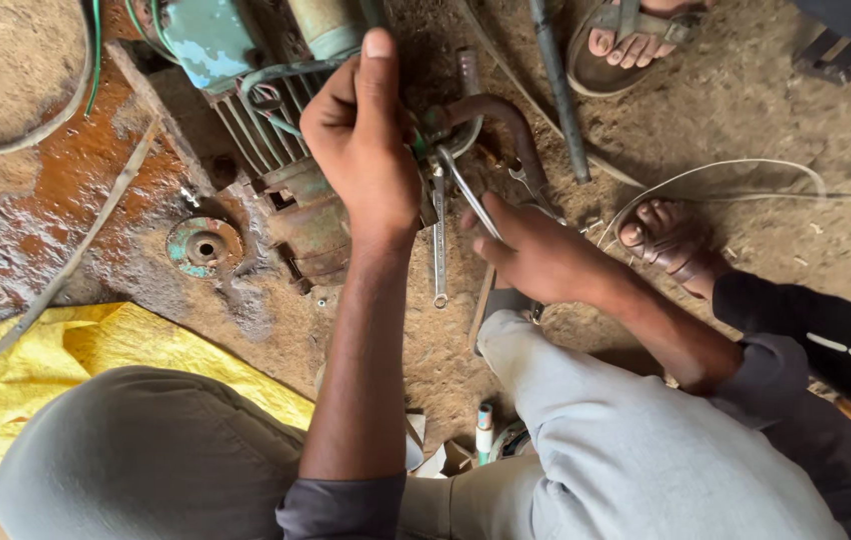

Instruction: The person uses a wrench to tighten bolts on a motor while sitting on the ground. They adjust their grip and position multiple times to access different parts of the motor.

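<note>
My left hand (364, 135) is closed over the top of a rusty motor pump (296, 200) on the dirt ground, gripping near a green wire and the pipe fitting. My right hand (536, 255) grips a steel spanner (471, 195) whose head reaches up to the fitting at the curved brown pipe (506, 125). A second spanner (439, 240) hangs down between the two hands. The fitting itself is hidden under my left hand.
A round greenish flange (204, 245) lies left of the pump. A yellow sheet (76, 360) is at lower left. Another person's sandalled feet (631, 45) (671, 240) stand nearby. A dark pipe (558, 85) and white cables (726, 180) cross the ground.
</note>
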